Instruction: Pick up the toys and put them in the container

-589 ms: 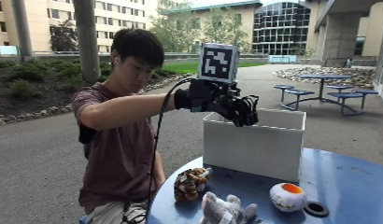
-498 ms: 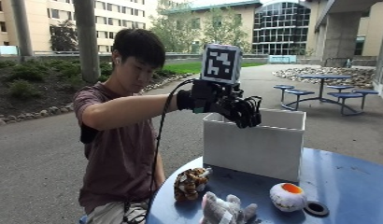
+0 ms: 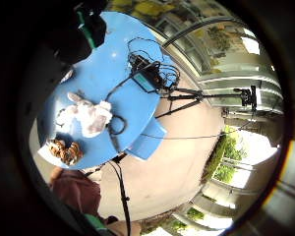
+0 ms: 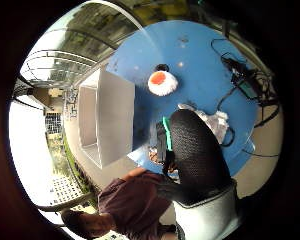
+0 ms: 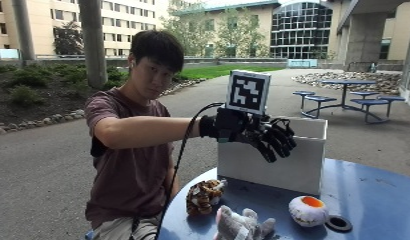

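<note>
I see my black-gloved right hand (image 5: 270,139) raised, fingers loosely spread, empty — the white rectangular container (image 5: 271,156) just behind it. Below it on the round blue table (image 5: 371,192): a striped tiger plush (image 5: 204,196), a grey-white plush (image 5: 241,225), an orange-topped white ball toy (image 5: 307,210).

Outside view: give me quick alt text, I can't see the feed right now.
A seated person holds their gloved right hand, fingers relaxed and empty, above the open white container on a round blue table. Three toys remain on the table in front of the container: a striped tiger plush, a grey and pink plush and a white ball with an orange top.
</note>
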Motion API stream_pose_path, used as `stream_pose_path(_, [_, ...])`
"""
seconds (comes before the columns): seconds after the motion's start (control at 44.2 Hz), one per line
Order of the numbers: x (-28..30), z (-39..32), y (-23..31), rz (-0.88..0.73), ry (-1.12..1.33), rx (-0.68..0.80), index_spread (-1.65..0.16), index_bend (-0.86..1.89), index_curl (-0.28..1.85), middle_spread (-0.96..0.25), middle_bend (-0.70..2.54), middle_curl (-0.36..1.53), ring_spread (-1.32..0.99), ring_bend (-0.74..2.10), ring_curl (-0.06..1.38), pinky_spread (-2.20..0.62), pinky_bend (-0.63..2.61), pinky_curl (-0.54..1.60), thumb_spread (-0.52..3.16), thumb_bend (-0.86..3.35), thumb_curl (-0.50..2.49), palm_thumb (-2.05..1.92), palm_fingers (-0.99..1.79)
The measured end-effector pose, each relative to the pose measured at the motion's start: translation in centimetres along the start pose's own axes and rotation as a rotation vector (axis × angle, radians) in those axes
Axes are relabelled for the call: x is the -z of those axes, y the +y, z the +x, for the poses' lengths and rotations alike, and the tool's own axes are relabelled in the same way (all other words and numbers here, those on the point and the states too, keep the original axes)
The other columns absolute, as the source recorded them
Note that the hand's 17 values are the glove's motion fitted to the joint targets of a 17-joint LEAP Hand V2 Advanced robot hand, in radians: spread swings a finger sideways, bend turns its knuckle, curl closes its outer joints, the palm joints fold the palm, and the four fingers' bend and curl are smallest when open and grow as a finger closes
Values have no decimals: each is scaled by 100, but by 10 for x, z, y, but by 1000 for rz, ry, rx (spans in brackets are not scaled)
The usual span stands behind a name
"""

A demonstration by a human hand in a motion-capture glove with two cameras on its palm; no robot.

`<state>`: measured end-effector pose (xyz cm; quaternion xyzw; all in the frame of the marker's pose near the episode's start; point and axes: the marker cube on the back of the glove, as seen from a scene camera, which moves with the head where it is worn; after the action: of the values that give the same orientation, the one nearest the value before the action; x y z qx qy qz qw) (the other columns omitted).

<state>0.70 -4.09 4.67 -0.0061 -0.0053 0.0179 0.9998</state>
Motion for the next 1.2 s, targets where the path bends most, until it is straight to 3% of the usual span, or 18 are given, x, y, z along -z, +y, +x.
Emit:
stream_pose_path(0.294, [-108, -1, -11, -180, 38, 16, -19, 2, 6, -1, 17, 23, -10, 84, 28, -4, 113, 39, 128, -1, 21, -2, -14])
stream_pose_path(0.521, [-205, -3, -5, -328, 74, 66, -15, 7, 9, 5, 22, 28, -5, 78, 27, 0, 104, 37, 123, 3, 27, 11, -20])
stream_pose_path(0.657, [-235, -12, -3, -292, 169, 74, -13, 9, 8, -1, 60, 39, -18, 103, 31, -7, 76, 28, 131, 17, 33, 37, 23])
stream_pose_path(0.702, [-238, -18, -3, -237, 190, 77, -14, 28, 12, -6, 85, 46, -24, 107, 30, -15, 62, 23, 137, 25, 36, 49, 66])
stream_pose_path(0.77, [-238, -25, -1, -199, 156, 102, -16, 53, 18, -10, 87, 47, -29, 114, 32, -28, 57, 19, 144, 35, 39, 62, 116])
stream_pose_path(0.815, [-239, -28, 2, -197, 148, 128, -16, 66, 23, -12, 90, 49, -30, 116, 33, -33, 53, 20, 147, 38, 40, 68, 133])
stream_pose_path(1.042, [-243, -50, 6, -178, 75, 179, -11, 105, 44, -19, 103, 54, -32, 119, 41, -45, 68, 32, 165, 61, 52, 93, 149])
stream_pose_path(1.2, [-235, -65, 3, -264, 29, 211, -9, 115, 50, -22, 119, 59, -32, 125, 44, -47, 72, 36, 167, 77, 57, 101, 147])
